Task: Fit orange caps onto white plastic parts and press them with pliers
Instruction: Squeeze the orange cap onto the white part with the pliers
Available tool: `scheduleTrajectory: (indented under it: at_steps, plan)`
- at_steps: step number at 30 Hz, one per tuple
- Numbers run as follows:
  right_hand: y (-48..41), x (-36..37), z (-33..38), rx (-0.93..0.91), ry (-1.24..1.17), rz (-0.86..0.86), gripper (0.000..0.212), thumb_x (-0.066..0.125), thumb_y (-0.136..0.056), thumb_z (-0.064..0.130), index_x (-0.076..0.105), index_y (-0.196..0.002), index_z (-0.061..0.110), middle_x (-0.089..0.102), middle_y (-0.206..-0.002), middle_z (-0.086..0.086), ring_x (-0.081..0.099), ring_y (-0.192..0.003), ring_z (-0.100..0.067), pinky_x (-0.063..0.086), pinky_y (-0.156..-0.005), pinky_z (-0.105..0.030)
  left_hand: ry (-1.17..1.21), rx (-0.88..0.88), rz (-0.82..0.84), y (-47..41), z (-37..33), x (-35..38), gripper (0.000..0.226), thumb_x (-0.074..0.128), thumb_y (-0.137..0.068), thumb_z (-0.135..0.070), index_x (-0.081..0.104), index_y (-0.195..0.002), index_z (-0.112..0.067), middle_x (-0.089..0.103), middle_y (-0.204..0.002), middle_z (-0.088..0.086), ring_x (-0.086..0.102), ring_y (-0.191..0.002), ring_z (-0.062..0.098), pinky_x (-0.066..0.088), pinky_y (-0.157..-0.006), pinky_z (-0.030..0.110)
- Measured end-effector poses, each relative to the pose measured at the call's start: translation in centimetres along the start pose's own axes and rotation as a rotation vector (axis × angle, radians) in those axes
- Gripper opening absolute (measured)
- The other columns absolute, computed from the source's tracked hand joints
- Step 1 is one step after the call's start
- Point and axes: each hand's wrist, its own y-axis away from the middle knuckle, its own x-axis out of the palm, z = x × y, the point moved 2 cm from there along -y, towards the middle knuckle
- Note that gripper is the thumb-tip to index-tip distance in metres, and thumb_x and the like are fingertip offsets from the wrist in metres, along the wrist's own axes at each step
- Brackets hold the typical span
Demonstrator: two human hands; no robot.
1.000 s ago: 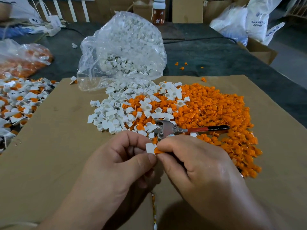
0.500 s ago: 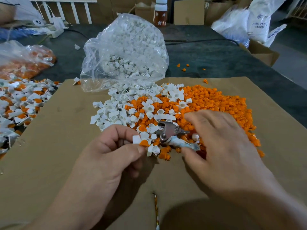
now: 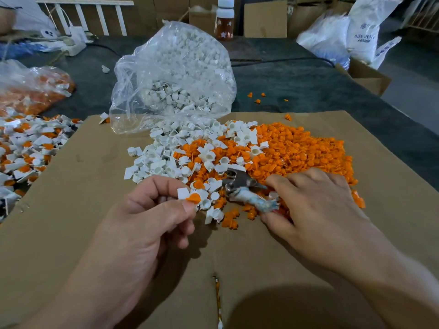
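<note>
The left hand (image 3: 142,224) is pinching a white plastic part with a flat square tab (image 3: 183,193) between thumb and forefinger; a glossy orange cap (image 3: 193,198) is sitting on it. This part is hanging just left of the steel pliers (image 3: 237,181). The right hand (image 3: 316,210) is curling round the pliers' handles, one wrapped in frayed pale cloth (image 3: 255,202). The pliers' long axis is running left to right, head pointing left. Behind the pliers, white parts (image 3: 156,162) and orange caps (image 3: 297,150) are lying heaped on brown cardboard (image 3: 71,210); farther behind, a crinkled clear bag (image 3: 173,74) is standing.
</note>
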Motion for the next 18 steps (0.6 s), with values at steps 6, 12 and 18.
scheduleTrajectory:
  at_steps: [6,12,18]
  plan:
    - [0.3,-2.0,-0.4,0.014,-0.297,-0.326,0.036,0.045,-0.091,0.045,0.053,-0.118,0.024,0.059,-0.082,0.006,0.052,-0.077,-0.018,0.042,-0.070,-0.034,-0.026,0.026,-0.020,0.0,-0.1,-0.1,0.012,0.073,-0.061,-0.012,0.069,-0.071,-0.018,0.055,-0.059,0.006,0.055,-0.051,0.013,0.044,-0.041,0.021]
    - [1.2,-2.2,0.6,-0.068,-0.348,-0.262,0.049,0.047,-0.074,0.039,0.058,-0.120,0.026,0.061,-0.096,0.008,0.054,-0.089,-0.016,0.042,-0.070,-0.027,-0.009,0.063,-0.039,-0.1,-0.1,-0.1,0.022,0.078,-0.052,-0.022,0.068,-0.072,-0.020,0.056,-0.060,0.005,0.056,-0.051,0.012,0.044,-0.041,0.022]
    - [1.4,-2.2,1.1,-0.205,-0.372,-0.191,0.059,0.041,-0.073,0.038,0.059,-0.127,0.022,0.060,-0.109,0.010,0.053,-0.099,-0.013,0.043,-0.082,-0.024,0.000,0.120,0.002,0.2,-0.5,0.0,0.020,0.077,-0.056,-0.025,0.069,-0.073,-0.019,0.058,-0.062,0.008,0.057,-0.053,0.013,0.046,-0.043,0.021]
